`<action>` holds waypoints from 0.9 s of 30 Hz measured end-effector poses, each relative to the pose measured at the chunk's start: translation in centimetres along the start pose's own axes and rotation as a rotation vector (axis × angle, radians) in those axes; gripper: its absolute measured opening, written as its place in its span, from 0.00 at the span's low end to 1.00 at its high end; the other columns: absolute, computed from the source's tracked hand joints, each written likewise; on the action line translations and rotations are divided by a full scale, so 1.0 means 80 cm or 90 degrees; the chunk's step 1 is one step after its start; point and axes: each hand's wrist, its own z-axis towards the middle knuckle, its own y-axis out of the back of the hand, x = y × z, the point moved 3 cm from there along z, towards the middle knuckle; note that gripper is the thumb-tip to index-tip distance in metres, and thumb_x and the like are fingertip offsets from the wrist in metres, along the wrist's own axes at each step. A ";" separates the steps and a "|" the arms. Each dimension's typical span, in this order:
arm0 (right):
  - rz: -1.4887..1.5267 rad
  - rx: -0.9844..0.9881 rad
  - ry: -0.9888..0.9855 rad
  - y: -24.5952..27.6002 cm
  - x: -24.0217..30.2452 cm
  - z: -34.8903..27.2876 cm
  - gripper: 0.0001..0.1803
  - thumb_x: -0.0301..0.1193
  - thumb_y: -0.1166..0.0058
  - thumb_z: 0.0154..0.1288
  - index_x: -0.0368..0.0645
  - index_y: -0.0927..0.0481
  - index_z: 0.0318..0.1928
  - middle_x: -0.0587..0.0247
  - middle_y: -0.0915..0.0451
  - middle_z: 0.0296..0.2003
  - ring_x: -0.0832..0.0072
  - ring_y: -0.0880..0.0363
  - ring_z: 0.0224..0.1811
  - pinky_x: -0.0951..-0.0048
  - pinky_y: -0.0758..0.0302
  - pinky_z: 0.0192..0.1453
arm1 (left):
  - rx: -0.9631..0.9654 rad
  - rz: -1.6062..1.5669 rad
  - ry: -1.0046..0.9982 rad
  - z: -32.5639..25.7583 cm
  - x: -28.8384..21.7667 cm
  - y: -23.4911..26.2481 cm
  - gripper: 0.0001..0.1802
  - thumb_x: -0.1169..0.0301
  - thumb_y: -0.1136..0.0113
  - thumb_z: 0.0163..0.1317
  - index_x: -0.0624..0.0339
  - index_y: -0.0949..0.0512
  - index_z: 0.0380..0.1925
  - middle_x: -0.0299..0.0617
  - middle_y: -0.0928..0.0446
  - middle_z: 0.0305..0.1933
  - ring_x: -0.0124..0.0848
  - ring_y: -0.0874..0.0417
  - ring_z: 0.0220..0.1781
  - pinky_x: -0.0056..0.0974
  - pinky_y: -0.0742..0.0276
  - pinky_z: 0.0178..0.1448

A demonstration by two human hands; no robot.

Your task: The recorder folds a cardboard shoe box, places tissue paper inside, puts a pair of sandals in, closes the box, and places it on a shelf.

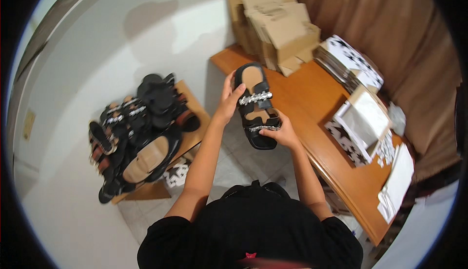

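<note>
A black open-toed sandal (250,110) with a tan insole and two straps trimmed in silvery stones is held up in front of me, over the gap between two tables. My left hand (231,98) grips its upper left edge, the thumb lying across the side. On the lower right, my right hand (284,131) has hold of the front strap area, thumb on top. Fingers beneath the sole are hidden. Nearest on the right is an open star-patterned box (345,141) lined with white paper, standing on the wooden table (312,105).
Left, a smaller table (187,142) bears a heap of black and brown sandals (146,118). Folded cardboard (278,25) and star-printed flat boxes (353,59) stand at the right table's back. White sheets (397,183), small white packets (385,149) and a clear plastic bag (397,119) lie around the box.
</note>
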 end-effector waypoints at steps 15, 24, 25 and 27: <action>-0.394 -0.334 -0.122 0.412 0.022 -0.176 0.25 0.20 0.37 0.42 0.34 0.24 0.46 0.52 0.19 0.37 0.68 0.21 0.40 0.71 0.27 0.48 | 0.190 0.086 0.215 0.102 0.224 -0.374 0.27 0.60 0.39 0.58 0.65 0.33 0.51 0.43 0.26 0.44 0.30 0.26 0.47 0.34 0.32 0.52; -0.613 -0.268 -0.351 0.501 0.001 -0.196 0.23 0.25 0.37 0.43 0.38 0.22 0.45 0.47 0.20 0.37 0.58 0.21 0.42 0.65 0.26 0.48 | 0.412 0.616 0.082 0.105 0.354 -0.413 0.45 0.62 0.30 0.41 0.58 0.42 0.60 0.56 0.36 0.58 0.51 0.33 0.59 0.46 0.36 0.61; -0.586 -0.252 -0.361 0.507 -0.015 -0.197 0.24 0.26 0.37 0.43 0.38 0.22 0.45 0.46 0.20 0.37 0.57 0.21 0.42 0.65 0.26 0.48 | 0.435 0.670 0.095 0.104 0.356 -0.416 0.49 0.64 0.29 0.39 0.57 0.45 0.62 0.57 0.37 0.60 0.53 0.33 0.59 0.46 0.36 0.62; -0.568 -0.248 -0.330 0.522 -0.053 -0.201 0.24 0.26 0.35 0.40 0.35 0.21 0.43 0.46 0.19 0.35 0.59 0.20 0.38 0.67 0.26 0.45 | 0.459 0.657 0.107 0.102 0.359 -0.423 0.49 0.66 0.30 0.39 0.57 0.46 0.62 0.58 0.38 0.60 0.53 0.34 0.60 0.46 0.35 0.62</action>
